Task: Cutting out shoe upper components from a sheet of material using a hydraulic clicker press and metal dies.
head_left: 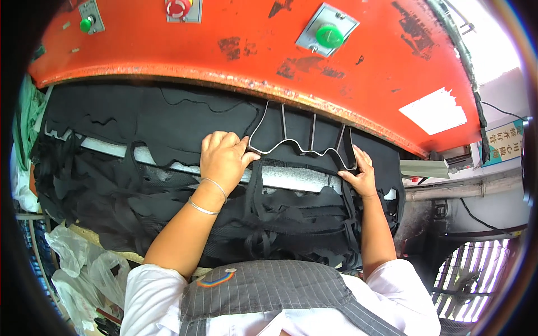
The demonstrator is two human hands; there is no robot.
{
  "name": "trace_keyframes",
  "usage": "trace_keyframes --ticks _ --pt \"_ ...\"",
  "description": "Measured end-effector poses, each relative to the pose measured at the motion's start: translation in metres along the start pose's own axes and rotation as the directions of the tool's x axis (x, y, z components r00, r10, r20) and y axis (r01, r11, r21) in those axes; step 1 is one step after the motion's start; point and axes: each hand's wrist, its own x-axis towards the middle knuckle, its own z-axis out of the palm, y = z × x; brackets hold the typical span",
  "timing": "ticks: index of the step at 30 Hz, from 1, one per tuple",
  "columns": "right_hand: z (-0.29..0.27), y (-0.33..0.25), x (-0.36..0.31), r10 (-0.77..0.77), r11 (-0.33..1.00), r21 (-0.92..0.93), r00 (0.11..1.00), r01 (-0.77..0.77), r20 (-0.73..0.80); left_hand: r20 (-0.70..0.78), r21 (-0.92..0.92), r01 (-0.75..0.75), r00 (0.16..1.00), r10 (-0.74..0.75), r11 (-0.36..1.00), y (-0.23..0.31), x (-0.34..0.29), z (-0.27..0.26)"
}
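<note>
A metal cutting die (312,133) with a wavy front edge and several cross bars rests on black sheet material (129,115). My left hand (226,158) grips the die's left front corner, thumb pointing right along it. At the opposite end, my right hand (361,172) holds the right side, with its thumb in front and fingers behind. The far part of the die reaches the lower edge of a red press (235,56) and is partly hidden there. Wavy cut edges run along the sheet on the left.
Black offcut strips (134,201) hang in a heap over the near edge, with a pale grey surface (291,178) showing through gaps. Green buttons (329,36) and a red button (178,7) sit on the press. Clear plastic bags (84,274) lie lower left.
</note>
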Motion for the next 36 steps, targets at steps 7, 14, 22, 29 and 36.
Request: trace_keyframes --ticks 7,14,22,29,36 --pt "-0.031 -0.065 0.031 0.185 0.983 0.016 0.981 -0.185 -0.052 0.226 -0.382 0.490 0.872 -0.435 0.783 -0.033 0.048 -0.055" --pt "-0.060 -0.225 0.168 -0.160 0.904 0.328 0.929 0.274 -0.335 -0.831 -0.223 0.298 0.440 -0.341 0.928 -0.183 0.135 -0.187" --pt "-0.070 -0.240 0.193 -0.030 0.886 0.460 0.996 0.064 -0.081 -0.727 0.116 0.598 0.595 -0.343 0.793 -0.220 0.166 -0.232" --pt "-0.068 -0.222 0.189 -0.065 0.936 0.332 0.984 0.119 -0.168 -0.110 -0.295 0.360 0.907 -0.406 0.885 -0.063 0.056 -0.162" --pt "-0.058 -0.232 0.146 0.039 0.914 0.403 0.979 0.046 -0.200 0.399 -0.027 0.091 0.914 -0.073 0.995 0.072 -0.061 -0.136"
